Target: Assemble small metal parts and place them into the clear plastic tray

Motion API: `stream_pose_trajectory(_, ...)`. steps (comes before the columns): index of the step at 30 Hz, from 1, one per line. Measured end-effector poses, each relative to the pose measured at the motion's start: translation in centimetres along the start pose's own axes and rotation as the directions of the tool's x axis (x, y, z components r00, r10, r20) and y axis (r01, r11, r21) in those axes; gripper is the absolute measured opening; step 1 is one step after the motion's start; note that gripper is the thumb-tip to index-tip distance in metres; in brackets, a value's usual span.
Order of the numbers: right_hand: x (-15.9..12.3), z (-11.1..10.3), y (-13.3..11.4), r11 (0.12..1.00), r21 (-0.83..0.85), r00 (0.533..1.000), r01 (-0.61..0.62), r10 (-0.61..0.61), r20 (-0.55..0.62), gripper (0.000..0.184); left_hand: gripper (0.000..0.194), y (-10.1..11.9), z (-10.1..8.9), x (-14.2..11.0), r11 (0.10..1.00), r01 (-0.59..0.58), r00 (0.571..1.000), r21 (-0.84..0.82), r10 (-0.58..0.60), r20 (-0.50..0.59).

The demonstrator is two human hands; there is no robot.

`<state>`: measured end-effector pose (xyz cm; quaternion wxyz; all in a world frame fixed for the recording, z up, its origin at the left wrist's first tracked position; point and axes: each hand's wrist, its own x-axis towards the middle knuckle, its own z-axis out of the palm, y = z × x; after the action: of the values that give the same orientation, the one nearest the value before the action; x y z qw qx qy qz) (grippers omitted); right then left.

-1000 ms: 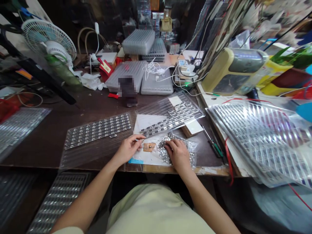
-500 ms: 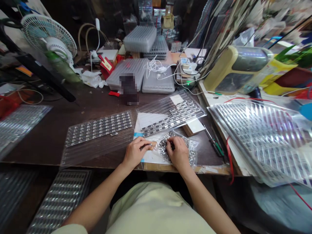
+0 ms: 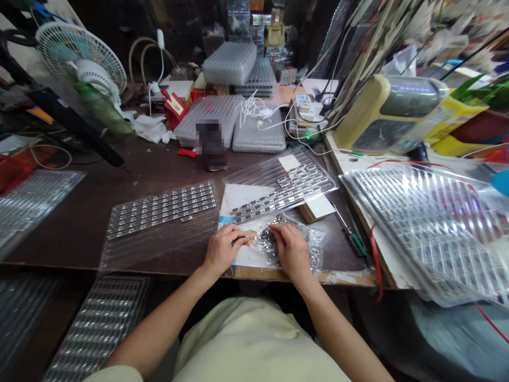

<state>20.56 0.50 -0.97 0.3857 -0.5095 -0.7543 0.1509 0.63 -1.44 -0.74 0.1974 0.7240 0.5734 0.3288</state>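
Note:
My left hand (image 3: 223, 249) rests near the table's front edge, fingers curled and pinched at a small tan piece (image 3: 250, 237) on white paper. My right hand (image 3: 291, 247) lies on a clear bag of small shiny metal parts (image 3: 312, 249), fingers bent into the pile. Just beyond both hands a clear plastic tray (image 3: 278, 185) holds rows of the metal parts. A second ribbed tray (image 3: 159, 212) with filled rows lies to the left.
A large stack of clear trays (image 3: 433, 228) covers the right side. Green-handled tools (image 3: 350, 233) lie beside the bag. A fan (image 3: 79, 63), stacked grey trays (image 3: 230, 63), white cables (image 3: 254, 111) and a beige device (image 3: 389, 116) stand at the back. More trays (image 3: 99, 323) sit below the table.
My left hand has moved right from the tray's edge onto the small tan piece. My right hand has shifted slightly on the bag of parts.

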Motion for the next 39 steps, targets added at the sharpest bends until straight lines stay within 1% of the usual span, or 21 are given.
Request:
stream_pose_trajectory(3,0.3,0.8,-1.3,0.999,-0.037,0.996,-0.009,0.013,0.083,0.015,0.013,-0.3,-0.1,0.0,0.996,0.022,0.996,-0.085,-0.029,-0.083)
stream_pose_trajectory(6,0.5,2.1,-2.3,0.992,-0.118,0.987,0.036,-0.017,0.159,0.011,0.013,-0.6,-0.2,0.0,0.988,0.063,0.98,-0.142,-0.088,-0.18)
stream_pose_trajectory(9,0.7,3.1,-2.8,0.986,-0.157,0.986,0.063,-0.037,0.164,0.011,0.013,-0.7,-0.3,0.1,0.985,0.072,0.977,-0.157,-0.101,-0.189)
stream_pose_trajectory(12,0.6,3.5,-2.9,0.982,-0.166,0.981,0.085,-0.053,0.185,0.011,0.012,-0.8,-0.2,0.2,0.985,0.064,0.98,-0.161,-0.092,-0.175)
stream_pose_trajectory(15,0.5,2.9,-2.9,0.976,-0.194,0.979,0.096,-0.057,0.196,0.016,0.012,-0.9,-0.2,0.2,0.984,0.067,0.982,-0.167,-0.095,-0.166)
stream_pose_trajectory(19,0.1,1.0,-1.9,0.949,-0.313,0.992,0.05,-0.011,0.126,0.026,0.012,-0.9,-0.2,0.2,0.98,0.081,0.98,-0.179,-0.111,-0.167)
stream_pose_trajectory(22,-0.3,0.0,-0.7,0.933,-0.355,0.993,0.065,-0.025,0.115,0.024,0.013,-0.9,-0.1,0.2,0.979,0.085,0.98,-0.183,-0.115,-0.164)
stream_pose_trajectory(25,-0.5,-0.1,0.1,0.937,-0.342,0.994,0.065,-0.031,0.104,0.017,0.013,-0.9,-0.1,0.2,0.977,0.092,0.979,-0.194,-0.125,-0.161)
stream_pose_trajectory(27,-0.5,0.2,0.3,0.944,-0.326,0.996,0.045,-0.019,0.082,0.017,0.013,-0.9,-0.2,0.3,0.973,0.099,0.978,-0.209,-0.133,-0.158)
stream_pose_trajectory(31,-0.4,0.4,0.4,0.975,-0.223,0.999,0.015,-0.008,0.031,0.017,0.014,-0.4,-0.7,0.9,0.972,0.092,0.977,-0.214,-0.13,-0.17)
stream_pose_trajectory(34,-0.5,0.1,0.4,0.994,-0.107,1.0,-0.01,0.009,-0.011,0.017,0.014,0.4,-0.6,1.4,0.987,0.033,0.988,-0.156,-0.056,-0.144)
stream_pose_trajectory(36,-0.6,0.0,0.4,0.999,-0.048,0.999,-0.025,0.024,-0.029,0.017,0.015,0.9,-0.2,1.5,0.994,-0.029,0.996,-0.102,0.02,-0.089)
stream_pose_trajectory(39,-0.6,-0.2,0.4,0.999,-0.009,0.999,-0.031,0.031,-0.038,0.016,0.014,1.2,0.6,1.4,0.994,-0.107,0.994,-0.038,0.106,-0.027)
